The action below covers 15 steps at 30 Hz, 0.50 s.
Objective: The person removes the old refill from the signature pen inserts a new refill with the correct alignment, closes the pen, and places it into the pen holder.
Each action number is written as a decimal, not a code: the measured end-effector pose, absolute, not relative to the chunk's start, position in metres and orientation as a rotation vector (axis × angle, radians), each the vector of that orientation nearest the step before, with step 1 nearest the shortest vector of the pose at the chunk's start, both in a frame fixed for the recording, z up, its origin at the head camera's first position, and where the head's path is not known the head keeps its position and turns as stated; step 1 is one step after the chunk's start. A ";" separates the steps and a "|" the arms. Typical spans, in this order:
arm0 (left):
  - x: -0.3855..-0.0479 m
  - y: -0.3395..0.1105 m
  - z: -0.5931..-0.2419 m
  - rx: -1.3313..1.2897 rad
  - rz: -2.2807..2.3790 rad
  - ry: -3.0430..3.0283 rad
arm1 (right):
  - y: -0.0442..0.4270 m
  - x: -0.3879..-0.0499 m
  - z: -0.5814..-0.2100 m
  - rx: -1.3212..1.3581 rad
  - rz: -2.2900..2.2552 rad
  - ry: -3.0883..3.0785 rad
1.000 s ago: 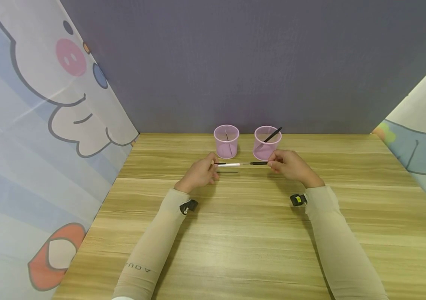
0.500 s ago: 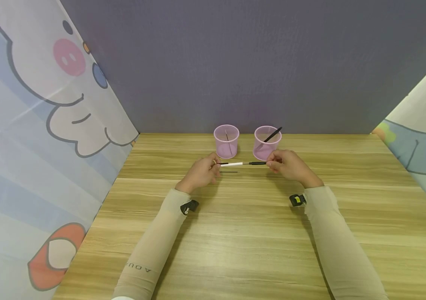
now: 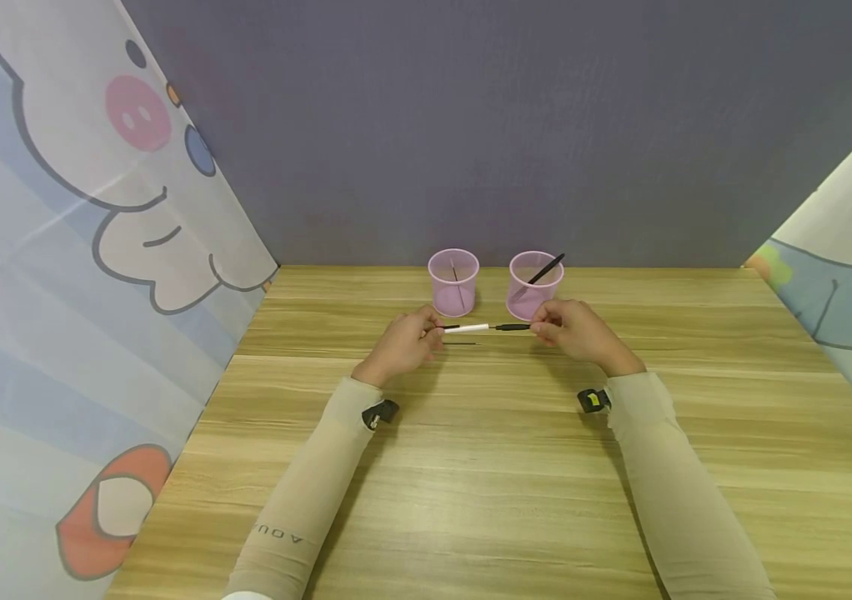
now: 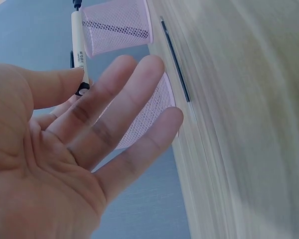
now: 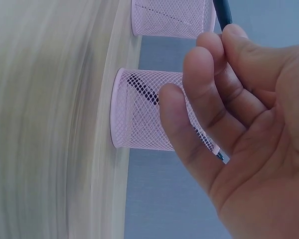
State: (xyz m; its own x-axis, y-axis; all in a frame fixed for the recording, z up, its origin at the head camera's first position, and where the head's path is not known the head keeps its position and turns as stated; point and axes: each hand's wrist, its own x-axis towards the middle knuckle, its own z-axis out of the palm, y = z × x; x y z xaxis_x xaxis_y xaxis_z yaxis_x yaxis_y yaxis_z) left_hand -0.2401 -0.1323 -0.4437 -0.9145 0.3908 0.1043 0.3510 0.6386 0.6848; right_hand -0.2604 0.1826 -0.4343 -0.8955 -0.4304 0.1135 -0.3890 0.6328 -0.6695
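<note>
In the head view my left hand (image 3: 405,343) pinches a white pen barrel (image 3: 469,328) by its clip end; the lower fingers stay loosely spread in the left wrist view. My right hand (image 3: 574,332) pinches a black pen grip section (image 3: 513,327) between thumb and fingertips. A thin rod between the two parts runs into the barrel's open end, and a short gap remains visible. On the table beside my left fingers lies a dark pen refill (image 4: 175,59). Both hands are raised above the wood, in front of two pink mesh cups.
The left mesh cup (image 3: 453,302) holds a thin refill (image 3: 458,283). A black pen part (image 3: 546,270) leans in the right mesh cup (image 3: 525,302). Behind the wooden table (image 3: 471,483) rises a grey panel (image 3: 501,133); printed curtains hang at both sides.
My left hand has shifted slightly right and my right hand slightly left. The white barrel and black grip section are closer, with less of the thin rod showing between them.
</note>
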 end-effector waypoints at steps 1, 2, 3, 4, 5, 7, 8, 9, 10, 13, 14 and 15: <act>-0.240 -0.132 -0.444 0.637 1.149 2.795 | 0.182 -0.260 -0.434 -0.700 -1.120 2.791; -0.240 -0.132 -0.444 0.641 1.151 2.793 | 0.182 -0.260 -0.434 -0.702 -1.119 2.795; -0.240 -0.132 -0.444 0.644 1.153 2.791 | 0.182 -0.260 -0.434 -0.706 -1.119 2.795; -0.240 -0.131 -0.444 0.648 1.153 2.790 | 0.181 -0.260 -0.434 -0.712 -1.121 2.795; -0.241 -0.131 -0.444 0.651 1.153 2.790 | 0.181 -0.259 -0.433 -0.716 -1.122 2.794; -0.241 -0.131 -0.444 0.652 1.155 2.787 | 0.181 -0.259 -0.433 -0.726 -1.125 2.790; -0.240 -0.131 -0.444 0.653 1.157 2.784 | 0.181 -0.259 -0.433 -0.731 -1.124 2.787; -0.240 -0.131 -0.444 0.654 1.158 2.784 | 0.180 -0.259 -0.433 -0.736 -1.125 2.783; -0.240 -0.131 -0.444 0.656 1.160 2.782 | 0.180 -0.259 -0.433 -0.735 -1.121 2.783; -0.240 -0.130 -0.444 0.663 1.165 2.779 | 0.180 -0.259 -0.433 -0.730 -1.112 2.785; -0.240 -0.130 -0.444 0.668 1.164 2.781 | 0.180 -0.259 -0.433 -0.729 -1.109 2.786; -0.240 -0.130 -0.444 0.672 1.165 2.781 | 0.179 -0.259 -0.433 -0.726 -1.107 2.788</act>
State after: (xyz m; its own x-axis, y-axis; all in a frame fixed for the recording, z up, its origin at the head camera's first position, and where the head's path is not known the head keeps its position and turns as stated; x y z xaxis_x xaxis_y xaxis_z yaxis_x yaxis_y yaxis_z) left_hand -0.2396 -0.1300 -0.4445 -0.9040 0.4111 0.1174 0.3720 0.6210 0.6899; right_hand -0.2589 0.1794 -0.4326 -0.8880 -0.4444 0.1186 -0.4046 0.6322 -0.6608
